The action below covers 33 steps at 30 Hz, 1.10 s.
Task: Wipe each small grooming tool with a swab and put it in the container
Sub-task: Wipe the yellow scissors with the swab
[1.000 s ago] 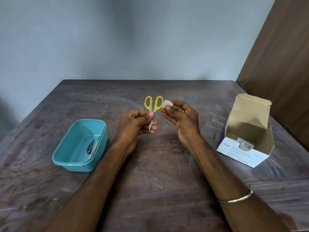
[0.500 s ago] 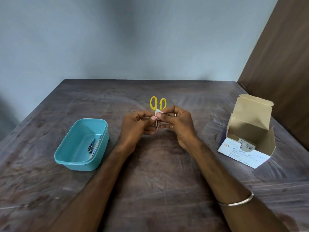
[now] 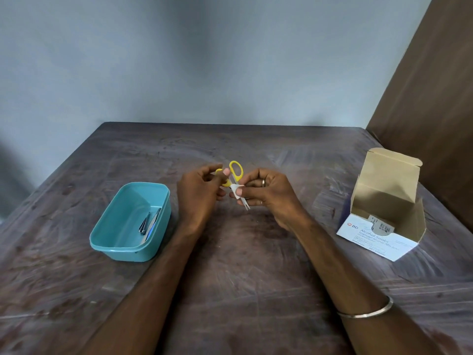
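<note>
Centre of a worn dark wooden table (image 3: 230,290): small scissors (image 3: 235,175) with yellow loop handles, held above the surface, handles toward the far side, metal blades angled down toward the near right, tips parted slightly. Left hand (image 3: 199,193): fingers curled round the left handle loop, thumb tip resting by the pivot, gripping the tool. Right hand (image 3: 266,193): thumb and forefinger pinching a small white swab (image 3: 236,188) folded round the blades just below the pivot; remaining fingers curled beneath; 2 rings visible on this hand, plus a thin metal bangle (image 3: 366,312) on the forearm nearer the camera. Left of the hands, near but apart: teal plastic container (image 3: 107,226), rectangular with rounded corners, resting on the table, holding at least 2 slim metal grooming tools (image 3: 149,222) lying against its right inner wall; exact type too small to tell. Far right of the table, well apart from the hands: open cardboard box of alcohol swabs (image 3: 378,237), lid flap standing upright, printed white front panel facing the camera, a sachet showing inside. Behind the table: pale blue-grey wall (image 3: 204,60); at right, a brown wooden panel (image 3: 435,85).
</note>
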{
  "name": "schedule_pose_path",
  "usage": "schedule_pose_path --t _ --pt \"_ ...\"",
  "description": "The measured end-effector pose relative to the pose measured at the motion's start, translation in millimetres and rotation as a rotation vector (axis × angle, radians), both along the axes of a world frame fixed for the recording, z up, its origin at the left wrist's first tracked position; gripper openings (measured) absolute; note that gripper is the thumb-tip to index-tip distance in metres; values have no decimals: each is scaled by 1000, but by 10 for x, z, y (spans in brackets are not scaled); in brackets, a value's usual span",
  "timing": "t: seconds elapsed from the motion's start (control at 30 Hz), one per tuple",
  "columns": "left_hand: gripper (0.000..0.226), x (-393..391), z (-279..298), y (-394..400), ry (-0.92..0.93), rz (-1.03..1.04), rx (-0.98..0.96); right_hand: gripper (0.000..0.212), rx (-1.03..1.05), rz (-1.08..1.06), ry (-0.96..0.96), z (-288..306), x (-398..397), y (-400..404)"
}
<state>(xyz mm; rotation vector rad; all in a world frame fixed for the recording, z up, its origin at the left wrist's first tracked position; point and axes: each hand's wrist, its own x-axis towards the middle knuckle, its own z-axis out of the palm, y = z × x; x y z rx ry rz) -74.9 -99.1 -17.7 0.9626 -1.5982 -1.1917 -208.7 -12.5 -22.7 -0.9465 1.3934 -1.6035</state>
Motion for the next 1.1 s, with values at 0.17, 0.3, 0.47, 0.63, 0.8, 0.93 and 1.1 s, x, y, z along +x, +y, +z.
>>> schedule_pose_path --t 0.17,0.3,0.47,0.63,0.8,0.93,1.1 --pt "29 22 0 -10 -51 -67 -45 30 13 36 61 22 -38 20" --pt "19 24 14 4 -41 -80 -13 16 51 -8 155 7 -16 20" --pt "7 29 14 -25 12 -21 27 15 78 -131 151 17 -51 -8" --pt "7 34 -38 -106 -4 53 32 14 107 -76 137 15 -96 14" --pt "7 19 -16 -89 40 70 56 14 91 -79 116 -9 -77 3" --pt "13 11 81 -14 220 38 124 13 68 -38 84 37 -71 36" --pt "10 40 252 137 335 96 134 11 17 -74 41 95 -72 64"
